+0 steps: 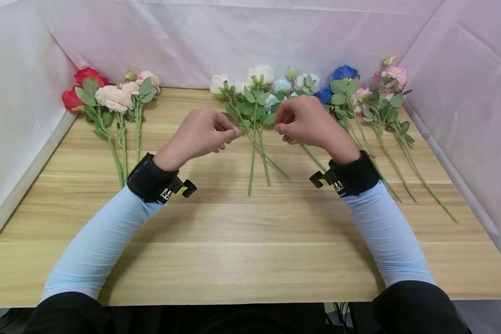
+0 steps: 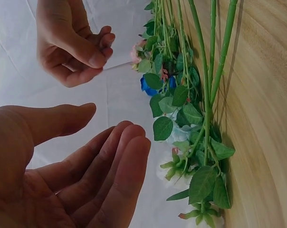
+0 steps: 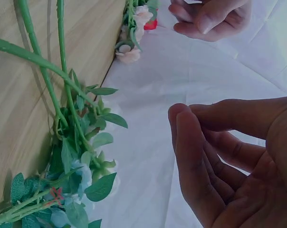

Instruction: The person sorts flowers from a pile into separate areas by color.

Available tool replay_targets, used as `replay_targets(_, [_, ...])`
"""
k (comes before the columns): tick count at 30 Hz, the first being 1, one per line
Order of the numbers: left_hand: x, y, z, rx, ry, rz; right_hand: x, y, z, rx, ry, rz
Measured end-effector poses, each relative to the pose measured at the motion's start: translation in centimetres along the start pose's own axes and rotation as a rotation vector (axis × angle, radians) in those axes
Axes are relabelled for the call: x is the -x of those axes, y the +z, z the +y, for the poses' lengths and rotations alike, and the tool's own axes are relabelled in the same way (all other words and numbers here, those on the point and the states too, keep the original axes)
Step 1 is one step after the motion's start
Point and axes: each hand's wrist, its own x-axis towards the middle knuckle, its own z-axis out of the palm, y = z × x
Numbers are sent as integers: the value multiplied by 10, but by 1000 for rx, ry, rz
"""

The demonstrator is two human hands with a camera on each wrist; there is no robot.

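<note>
My left hand [image 1: 198, 133] hovers above the table, its fingers loosely extended and, in the left wrist view, the thumb apart from them. My right hand [image 1: 306, 121] is held up opposite it with fingers loosely bent; the right wrist view has its thumb and fingertips together with nothing between them. Nearest to both hands are white roses [image 1: 260, 74] on crossed green stems [image 1: 251, 174], lying on the table. Pale blue flowers [image 1: 308, 82] lie just right of these, partly hidden behind the right hand.
At the left lie red roses [image 1: 91, 76] and pale peach flowers [image 1: 113, 98]. Blue roses [image 1: 344, 72] and pink flowers [image 1: 395, 76] lie toward the right, their long stems pointing to the front of the wooden table [image 1: 242, 260]. White cloth [image 1: 183, 41] walls the back and sides.
</note>
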Motion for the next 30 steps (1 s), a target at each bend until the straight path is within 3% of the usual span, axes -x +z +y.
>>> replay_targets(3, [-1,-4,-5,-44,-22,7,1,-1,-2,-9,-2,-3])
replay_targets(7, [-3,-22,-25,-129,-125,26,1,0,-4,-12,-10,3])
replay_targets(13, [-6,-64,-82,-324,-310,153,2,-3,-4,-10,-12,14])
replay_targets(18, [2,-90,-127,-440,-478,217,1,-5,-3,-29,9,4])
replay_targets(23, [6,-93,-155,-489,-604,177,0,-4,-3,-34,17,-1])
replay_targets(26, [5,-91,-163,-486,-632,127,0,-3,-2,-40,18,-8])
replay_targets(30, [3,-91,-167,-481,-631,110,-1,1,-1,-40,9,-14])
